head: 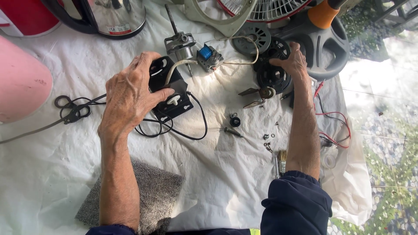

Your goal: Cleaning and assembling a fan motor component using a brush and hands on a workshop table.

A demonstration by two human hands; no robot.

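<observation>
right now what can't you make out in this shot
- Head view: left hand covers part of the black plastic part.
- Right hand hides part of the black round housing.
- Fan guard cut off by the top edge.
- Screws too small to tell apart.

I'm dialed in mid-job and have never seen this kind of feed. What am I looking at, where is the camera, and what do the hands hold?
There is no machine: this is one picture from a camera worn on a person's head, looking down at their two bare hands over a white cloth.

The left hand grips a black plastic housing with a black cord trailing from it. The right hand rests on a round black ribbed part.

Between them lie a small motor with a shaft, a blue-topped component, loose screws and a brush. Red wires lie at the right, a grey mat near the left forearm, and a fan grille at the top.
</observation>
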